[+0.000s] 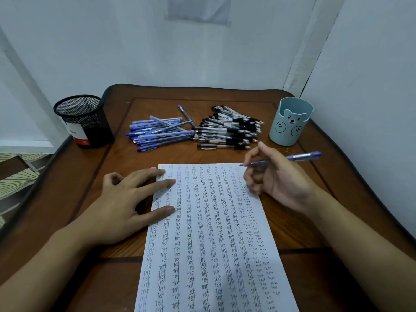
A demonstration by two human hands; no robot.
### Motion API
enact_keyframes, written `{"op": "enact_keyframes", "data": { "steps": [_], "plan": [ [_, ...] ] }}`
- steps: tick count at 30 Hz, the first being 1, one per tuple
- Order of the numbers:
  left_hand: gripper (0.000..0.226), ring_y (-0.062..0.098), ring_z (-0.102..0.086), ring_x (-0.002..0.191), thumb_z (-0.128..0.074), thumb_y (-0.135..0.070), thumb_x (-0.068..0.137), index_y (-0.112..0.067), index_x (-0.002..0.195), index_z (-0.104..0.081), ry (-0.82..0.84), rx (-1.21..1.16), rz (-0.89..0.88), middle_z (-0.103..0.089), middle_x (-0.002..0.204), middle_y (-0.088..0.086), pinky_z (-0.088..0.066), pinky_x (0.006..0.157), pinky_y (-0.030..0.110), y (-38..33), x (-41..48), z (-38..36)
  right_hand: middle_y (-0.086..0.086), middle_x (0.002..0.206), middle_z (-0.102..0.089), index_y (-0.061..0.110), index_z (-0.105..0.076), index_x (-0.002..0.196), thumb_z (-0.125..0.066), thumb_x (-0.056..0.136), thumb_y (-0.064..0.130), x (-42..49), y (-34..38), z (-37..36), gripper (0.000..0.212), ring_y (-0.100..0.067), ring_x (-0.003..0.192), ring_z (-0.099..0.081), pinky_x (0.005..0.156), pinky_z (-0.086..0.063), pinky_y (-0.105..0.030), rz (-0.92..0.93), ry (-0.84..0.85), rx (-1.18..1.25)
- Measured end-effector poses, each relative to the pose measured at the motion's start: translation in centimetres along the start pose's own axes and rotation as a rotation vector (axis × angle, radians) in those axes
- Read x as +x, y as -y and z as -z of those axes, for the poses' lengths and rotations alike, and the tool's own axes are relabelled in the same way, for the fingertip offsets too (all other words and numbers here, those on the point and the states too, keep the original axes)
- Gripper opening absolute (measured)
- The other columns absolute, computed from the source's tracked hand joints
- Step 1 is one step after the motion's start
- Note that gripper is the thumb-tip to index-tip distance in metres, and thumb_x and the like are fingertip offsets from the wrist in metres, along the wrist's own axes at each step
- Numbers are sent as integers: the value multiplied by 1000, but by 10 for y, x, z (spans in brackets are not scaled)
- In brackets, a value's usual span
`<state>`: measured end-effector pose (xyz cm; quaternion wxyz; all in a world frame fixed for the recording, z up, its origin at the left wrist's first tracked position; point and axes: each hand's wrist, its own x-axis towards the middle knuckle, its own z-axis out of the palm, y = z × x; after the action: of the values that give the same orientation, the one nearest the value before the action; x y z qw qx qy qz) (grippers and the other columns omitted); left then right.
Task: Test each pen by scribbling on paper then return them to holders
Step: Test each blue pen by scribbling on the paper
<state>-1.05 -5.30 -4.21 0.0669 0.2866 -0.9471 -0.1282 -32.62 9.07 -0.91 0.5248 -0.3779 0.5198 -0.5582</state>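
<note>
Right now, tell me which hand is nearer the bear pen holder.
Right. The right hand, gripping a blue pen, sits in front of the bear pen holder; the left hand rests on the paper, far off to the left.

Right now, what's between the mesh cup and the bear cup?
In the head view, two pen piles: blue pens nearer the mesh cup, black pens nearer the bear cup.
</note>
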Motion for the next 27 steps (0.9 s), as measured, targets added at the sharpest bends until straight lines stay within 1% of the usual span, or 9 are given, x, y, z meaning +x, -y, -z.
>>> {"op": "enact_keyframes", "data": {
  "steps": [3,6,9,11,14,16,20,23,27],
  "plan": [
    [67,-8,-15,147,-25,-93,83,-66,145,-29,-5,-14,3,-21,159,-31,-8,113,38,0,0,0,-19,92,-53,13,-54,103,-40,105,34,1,-14,4,26,-27,68,-54,55,-34,-35,48,24,38],
    [68,-9,-15,146,-26,-93,83,-66,145,-30,-4,-14,10,-20,158,-33,-5,112,33,0,0,1,-18,82,-51,6,-49,83,-39,105,16,4,-25,10,26,-26,62,-49,48,-31,-29,107,-65,-61],
    [70,-10,-16,145,-25,-95,81,-67,144,-31,6,-19,28,-20,158,-34,-4,113,33,1,1,1,-27,71,-57,-8,-55,79,-42,106,6,3,-26,14,33,-32,60,-54,45,-39,-27,138,-84,-251],
    [70,-10,-14,145,-23,-95,80,-68,144,-29,10,-17,30,-18,158,-35,-4,114,34,1,1,2,-30,75,-61,-13,-58,79,-51,100,-3,0,-21,16,24,-37,63,-60,48,-47,-29,160,-50,-304],
    [70,-10,-13,145,-22,-95,80,-69,145,-26,22,-14,25,-15,158,-36,-3,113,31,1,2,2,-27,78,-68,-8,-63,79,-69,84,-16,-3,-14,19,11,-43,70,-70,61,-60,-40,169,-9,-488],
    [71,-10,-13,145,-23,-96,80,-69,145,-26,22,-12,24,-16,158,-35,-2,112,29,2,2,2,-24,76,-70,-7,-64,78,-73,79,-16,-1,-12,21,14,-40,68,-72,63,-60,-44,165,-18,-559],
    [70,-9,-15,145,-26,-96,79,-69,143,-29,13,-38,24,-19,157,-35,-1,111,27,1,1,2,-20,71,-68,-5,-64,73,-78,76,-12,3,-12,26,16,-27,58,-63,55,-48,-32,185,-52,-624],
    [71,-8,-16,145,-26,-96,78,-68,143,-31,13,-47,19,-19,158,-35,-2,111,27,1,0,3,-17,73,-67,-1,-66,69,-81,75,-9,4,-12,31,18,-33,65,-62,59,-46,-36,186,-23,-649],
    [71,-7,-16,146,-26,-96,79,-68,144,-30,11,-37,16,-19,158,-35,-4,111,29,2,1,2,-23,72,-66,-2,-64,67,-79,76,-13,2,-10,29,21,-32,53,-60,49,-48,-29,152,21,-601]
  ]
}}
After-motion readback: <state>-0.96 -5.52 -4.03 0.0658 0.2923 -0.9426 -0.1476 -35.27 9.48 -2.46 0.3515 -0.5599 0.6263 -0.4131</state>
